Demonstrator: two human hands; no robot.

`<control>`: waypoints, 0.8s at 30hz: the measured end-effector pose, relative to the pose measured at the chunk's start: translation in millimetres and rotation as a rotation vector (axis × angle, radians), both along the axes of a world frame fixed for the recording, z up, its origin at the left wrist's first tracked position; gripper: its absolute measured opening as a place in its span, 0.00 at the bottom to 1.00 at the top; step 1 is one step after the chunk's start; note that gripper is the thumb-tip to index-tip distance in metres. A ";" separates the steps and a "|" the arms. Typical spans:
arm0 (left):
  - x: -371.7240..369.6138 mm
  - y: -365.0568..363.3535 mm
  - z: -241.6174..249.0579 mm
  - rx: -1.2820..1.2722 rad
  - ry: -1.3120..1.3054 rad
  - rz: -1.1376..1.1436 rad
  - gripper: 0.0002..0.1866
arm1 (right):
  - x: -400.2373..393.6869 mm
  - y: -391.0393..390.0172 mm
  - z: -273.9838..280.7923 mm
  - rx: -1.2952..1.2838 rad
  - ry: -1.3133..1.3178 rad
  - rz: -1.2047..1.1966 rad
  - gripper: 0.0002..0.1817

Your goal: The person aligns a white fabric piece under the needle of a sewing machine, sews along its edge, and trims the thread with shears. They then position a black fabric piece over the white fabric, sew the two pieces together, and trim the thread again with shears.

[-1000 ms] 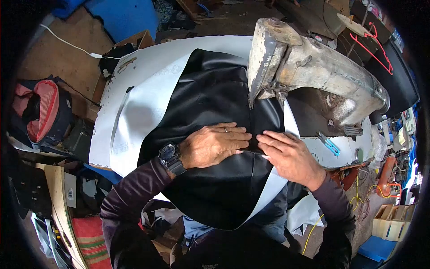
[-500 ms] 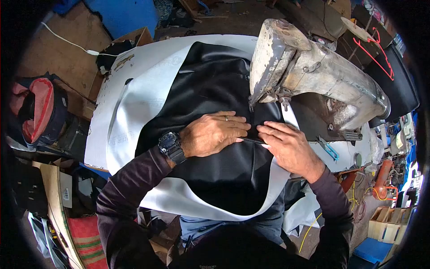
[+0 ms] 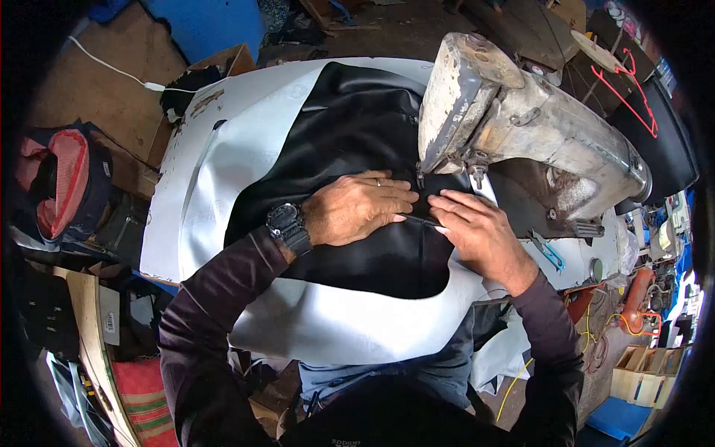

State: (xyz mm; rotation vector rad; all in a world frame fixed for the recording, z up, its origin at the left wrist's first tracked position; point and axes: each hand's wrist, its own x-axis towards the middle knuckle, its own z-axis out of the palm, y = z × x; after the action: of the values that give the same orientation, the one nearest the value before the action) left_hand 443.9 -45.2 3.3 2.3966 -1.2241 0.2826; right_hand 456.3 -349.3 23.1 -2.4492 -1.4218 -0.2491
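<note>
A large black leather-like sheet (image 3: 350,104) with a white backing (image 3: 350,320) lies under the needle end of a worn sewing machine (image 3: 477,97). My left hand (image 3: 359,207) rests on the black side, fingers stretched together, with its thumb at a raised fold. From the right, my right hand (image 3: 480,235) meets the same fold, its fingers over the sheet and its thumb low at the ridge. Both hands pinch the sheet just in front of the presser foot (image 3: 421,177). A seam line runs toward me between them.
Turquoise-handled snips (image 3: 550,255) and a small round tin (image 3: 595,270) lie on the white table (image 3: 167,223), right of my hand. An open bag (image 3: 63,179) stands at the left. A red wire (image 3: 633,93) hangs near the thread stand behind the machine.
The sheet's front edge has flopped over, so more white backing shows near my lap and less black. Both hands have shifted only slightly and stay at the fold.
</note>
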 end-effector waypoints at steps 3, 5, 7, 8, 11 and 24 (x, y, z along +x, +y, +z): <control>10.3 3.8 -2.6 0.013 -0.006 -0.024 0.16 | 4.0 1.1 1.2 0.010 0.013 -0.006 0.18; 13.1 4.8 -2.0 -0.003 -0.001 -0.018 0.16 | 6.1 1.0 -2.3 0.002 0.010 -0.016 0.19; 16.1 5.0 -0.1 0.001 -0.013 -0.006 0.15 | 9.5 1.1 -2.2 0.018 0.053 -0.022 0.19; 16.3 4.3 2.2 0.013 -0.024 0.001 0.15 | 9.8 1.5 -1.4 0.028 0.074 -0.026 0.19; 14.0 1.6 6.4 0.086 -0.100 0.032 0.17 | 9.4 2.1 1.2 0.034 0.064 -0.033 0.19; -155.8 -26.4 -1.5 0.167 -0.221 0.181 0.36 | -133.2 -46.0 26.7 -0.090 -0.030 0.163 0.28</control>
State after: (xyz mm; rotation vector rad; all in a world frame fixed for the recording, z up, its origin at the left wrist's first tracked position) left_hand 288.1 -71.6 1.9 2.6849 -1.1644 0.5323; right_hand 323.1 -395.2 49.7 -2.3910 -1.6698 -0.1901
